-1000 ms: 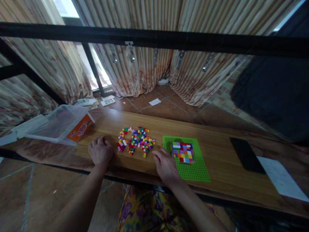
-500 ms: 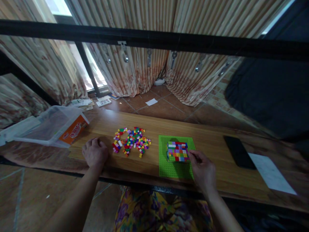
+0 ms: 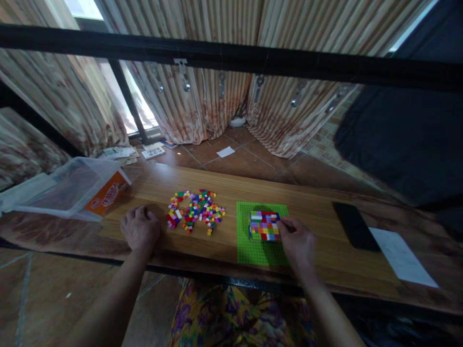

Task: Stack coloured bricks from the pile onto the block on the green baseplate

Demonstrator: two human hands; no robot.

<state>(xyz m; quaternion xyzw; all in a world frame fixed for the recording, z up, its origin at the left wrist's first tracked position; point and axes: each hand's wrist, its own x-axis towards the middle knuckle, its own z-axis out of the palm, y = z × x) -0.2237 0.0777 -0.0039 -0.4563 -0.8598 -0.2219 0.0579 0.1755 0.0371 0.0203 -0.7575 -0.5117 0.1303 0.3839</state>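
Observation:
A block structure of many-coloured toy bricks (image 3: 264, 226) stands on a green studded baseplate (image 3: 249, 254). My right hand (image 3: 298, 243) is at its right edge, thumb and fingertips pinched together against the top bricks. Whatever lies between those fingertips is too small to make out. To the left, my left hand (image 3: 140, 227) rests on the wooden table with its fingers curled in and nothing visible in them. Between the hand and the baseplate lies a spread of small loose bricks (image 3: 197, 208) in mixed colours.
A clear plastic bin (image 3: 68, 193) with an orange label stands at the table's left end. On the right lie a black phone (image 3: 356, 226) and a white sheet of paper (image 3: 401, 258). A dark metal bar (image 3: 231, 55) runs across beyond the wooden table (image 3: 202, 248).
My right hand has shifted slightly left and up along the brick structure's right edge, its fingers still pinched. My left hand stays resting on the table. The view has moved a little.

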